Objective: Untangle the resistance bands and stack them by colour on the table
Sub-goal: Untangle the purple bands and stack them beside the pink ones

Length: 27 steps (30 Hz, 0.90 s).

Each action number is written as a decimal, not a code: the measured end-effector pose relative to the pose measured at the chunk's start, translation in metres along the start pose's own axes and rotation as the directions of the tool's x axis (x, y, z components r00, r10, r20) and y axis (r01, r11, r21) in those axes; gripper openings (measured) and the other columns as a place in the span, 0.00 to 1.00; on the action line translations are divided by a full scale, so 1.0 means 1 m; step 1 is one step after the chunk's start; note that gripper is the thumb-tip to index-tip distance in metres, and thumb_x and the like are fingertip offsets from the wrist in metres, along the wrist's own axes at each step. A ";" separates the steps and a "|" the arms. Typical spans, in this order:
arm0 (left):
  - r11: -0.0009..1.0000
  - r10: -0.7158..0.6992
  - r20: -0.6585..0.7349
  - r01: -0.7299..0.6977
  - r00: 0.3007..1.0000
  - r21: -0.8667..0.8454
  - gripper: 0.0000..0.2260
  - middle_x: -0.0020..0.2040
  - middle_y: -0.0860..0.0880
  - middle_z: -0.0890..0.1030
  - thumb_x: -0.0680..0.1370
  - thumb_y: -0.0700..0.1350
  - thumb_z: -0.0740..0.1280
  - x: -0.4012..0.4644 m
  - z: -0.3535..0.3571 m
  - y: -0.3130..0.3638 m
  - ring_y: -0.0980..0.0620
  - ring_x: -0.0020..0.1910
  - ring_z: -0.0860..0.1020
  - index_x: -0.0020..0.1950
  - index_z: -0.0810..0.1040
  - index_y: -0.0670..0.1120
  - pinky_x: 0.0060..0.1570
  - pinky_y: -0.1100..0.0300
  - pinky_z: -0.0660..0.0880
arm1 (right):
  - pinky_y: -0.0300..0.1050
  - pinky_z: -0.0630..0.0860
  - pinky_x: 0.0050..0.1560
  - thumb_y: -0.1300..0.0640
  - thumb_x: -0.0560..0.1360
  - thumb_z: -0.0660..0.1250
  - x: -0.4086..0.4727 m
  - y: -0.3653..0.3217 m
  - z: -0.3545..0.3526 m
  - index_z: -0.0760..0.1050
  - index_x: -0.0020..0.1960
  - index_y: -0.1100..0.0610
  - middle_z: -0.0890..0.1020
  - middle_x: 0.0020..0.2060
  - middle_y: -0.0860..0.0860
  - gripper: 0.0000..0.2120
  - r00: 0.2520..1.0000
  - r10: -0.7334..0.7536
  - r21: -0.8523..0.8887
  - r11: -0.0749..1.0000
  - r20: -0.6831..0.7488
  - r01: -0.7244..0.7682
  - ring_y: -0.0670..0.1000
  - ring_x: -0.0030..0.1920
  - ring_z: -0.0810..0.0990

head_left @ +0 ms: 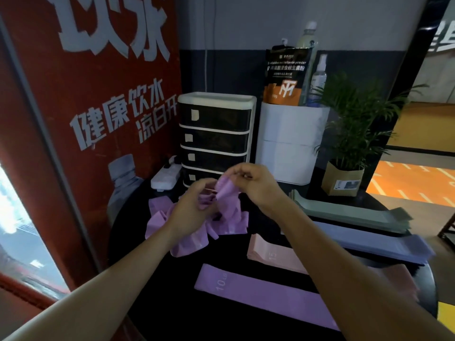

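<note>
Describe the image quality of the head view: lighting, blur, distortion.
Head view: dim indoor light, so the black table swallows detail; daylight blows out the window at far left. Wide-angle lens bows the red poster frame and stretches the forearms. Both hands, left hand and right hand, and the purple tangle look soft.

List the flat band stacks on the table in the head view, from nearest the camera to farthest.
Purple band → pink stack → blue-grey stack → green stack.
</note>
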<state>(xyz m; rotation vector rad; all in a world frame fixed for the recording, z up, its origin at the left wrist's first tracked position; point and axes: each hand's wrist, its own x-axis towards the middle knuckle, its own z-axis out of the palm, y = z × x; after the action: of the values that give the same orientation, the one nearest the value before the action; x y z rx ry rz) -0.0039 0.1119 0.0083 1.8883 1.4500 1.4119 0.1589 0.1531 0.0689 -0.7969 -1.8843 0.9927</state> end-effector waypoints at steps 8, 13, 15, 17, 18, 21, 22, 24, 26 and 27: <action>0.989 0.081 -0.129 -0.096 0.988 -0.109 0.08 0.37 0.54 0.79 0.75 0.37 0.67 0.025 -0.008 0.055 0.61 0.37 0.76 0.42 0.77 0.50 0.40 0.67 0.73 | 0.49 0.77 0.54 0.69 0.77 0.59 -0.007 -0.030 -0.033 0.78 0.45 0.56 0.83 0.41 0.53 0.12 0.998 -0.026 0.365 0.930 -0.064 0.047 0.52 0.45 0.81; 0.978 0.148 -0.082 -0.158 0.986 -0.139 0.06 0.39 0.55 0.80 0.74 0.38 0.69 0.027 -0.020 0.084 0.62 0.39 0.77 0.42 0.78 0.49 0.41 0.69 0.74 | 0.38 0.79 0.46 0.68 0.76 0.62 -0.012 -0.045 -0.046 0.77 0.47 0.57 0.84 0.36 0.48 0.09 0.997 -0.017 0.436 0.898 -0.074 0.048 0.45 0.40 0.81; 0.974 0.150 -0.044 -0.155 0.988 -0.164 0.04 0.40 0.50 0.80 0.74 0.37 0.68 0.024 -0.022 0.090 0.58 0.39 0.77 0.42 0.78 0.46 0.42 0.66 0.75 | 0.38 0.79 0.46 0.69 0.75 0.62 -0.013 -0.050 -0.047 0.77 0.46 0.57 0.84 0.36 0.48 0.09 0.996 -0.018 0.444 0.894 -0.082 0.053 0.45 0.40 0.81; 0.966 0.155 -0.021 -0.156 0.988 -0.204 0.05 0.40 0.48 0.79 0.74 0.36 0.67 0.021 -0.023 0.094 0.56 0.39 0.76 0.42 0.77 0.44 0.41 0.66 0.74 | 0.39 0.78 0.47 0.69 0.75 0.62 -0.013 -0.055 -0.048 0.78 0.46 0.56 0.84 0.37 0.48 0.10 0.994 -0.021 0.448 0.892 -0.103 0.065 0.47 0.42 0.80; 0.964 0.153 -0.011 -0.152 0.988 -0.219 0.05 0.39 0.49 0.78 0.75 0.35 0.66 0.019 -0.024 0.097 0.58 0.38 0.75 0.42 0.77 0.44 0.40 0.67 0.73 | 0.39 0.78 0.47 0.69 0.75 0.62 -0.012 -0.058 -0.047 0.78 0.46 0.56 0.84 0.37 0.48 0.10 0.993 -0.025 0.459 0.885 -0.117 0.077 0.47 0.42 0.80; 0.959 0.110 0.015 -0.102 0.994 -0.263 0.06 0.35 0.56 0.77 0.78 0.37 0.62 0.016 -0.027 0.102 0.61 0.35 0.73 0.43 0.75 0.44 0.38 0.69 0.71 | 0.40 0.78 0.49 0.69 0.75 0.62 -0.013 -0.066 -0.047 0.78 0.49 0.56 0.83 0.41 0.50 0.11 0.990 -0.031 0.504 0.858 -0.138 0.098 0.47 0.44 0.81; 0.950 0.080 0.019 -0.070 0.997 -0.303 0.06 0.35 0.57 0.77 0.79 0.39 0.61 0.015 -0.028 0.104 0.62 0.35 0.73 0.43 0.75 0.45 0.37 0.68 0.72 | 0.40 0.78 0.51 0.69 0.75 0.62 -0.013 -0.067 -0.047 0.78 0.50 0.57 0.83 0.44 0.51 0.11 0.990 -0.030 0.509 0.855 -0.136 0.096 0.47 0.46 0.81; 0.935 0.033 0.006 -0.028 0.999 -0.354 0.08 0.34 0.58 0.77 0.80 0.40 0.60 0.015 -0.029 0.107 0.61 0.34 0.74 0.42 0.74 0.46 0.37 0.66 0.72 | 0.40 0.79 0.53 0.69 0.76 0.62 -0.015 -0.069 -0.046 0.77 0.52 0.57 0.83 0.46 0.52 0.11 0.993 -0.015 0.516 0.853 -0.114 0.072 0.48 0.48 0.82; 0.936 0.023 -0.026 -0.031 0.999 -0.351 0.08 0.33 0.58 0.76 0.80 0.41 0.60 0.018 -0.032 0.110 0.60 0.34 0.73 0.42 0.74 0.46 0.37 0.64 0.72 | 0.39 0.79 0.52 0.68 0.76 0.62 -0.017 -0.068 -0.044 0.77 0.52 0.59 0.83 0.45 0.53 0.09 0.996 0.023 0.518 0.855 -0.082 0.023 0.48 0.47 0.82; 0.935 0.021 -0.045 -0.035 0.999 -0.353 0.07 0.33 0.58 0.77 0.80 0.41 0.60 0.020 -0.032 0.111 0.61 0.35 0.74 0.43 0.75 0.45 0.37 0.65 0.73 | 0.40 0.79 0.52 0.67 0.76 0.63 -0.019 -0.067 -0.042 0.77 0.53 0.60 0.82 0.45 0.53 0.09 0.997 0.045 0.510 0.860 -0.066 -0.005 0.48 0.46 0.81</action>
<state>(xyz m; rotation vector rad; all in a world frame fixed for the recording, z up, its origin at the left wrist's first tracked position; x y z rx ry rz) 0.0238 0.0759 0.1169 1.6657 1.0964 1.6083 0.1945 0.1194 0.1336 -0.5291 -1.4428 1.3801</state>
